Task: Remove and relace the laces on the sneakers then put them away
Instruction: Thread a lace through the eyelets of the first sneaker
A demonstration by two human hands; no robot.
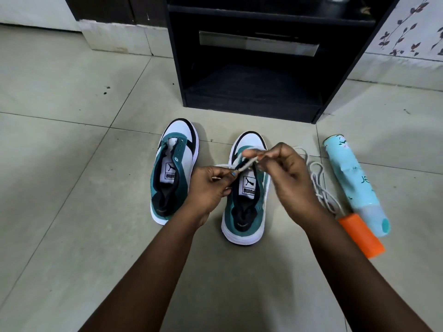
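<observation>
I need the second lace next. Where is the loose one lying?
In the head view, the loose lace lies on the floor at the right, between the right sneaker and the light blue spray can.

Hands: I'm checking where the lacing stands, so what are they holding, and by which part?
Both hold one white lace above the right sneaker. The left hand pinches one end; the right hand pinches it a little further along.

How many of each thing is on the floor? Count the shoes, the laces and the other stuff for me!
Sneakers: 2 (left sneaker, right sneaker)
Laces: 2 (held lace, loose lace on the floor)
Spray can: 1, light blue
Orange cap: 1
Total: 6
</observation>
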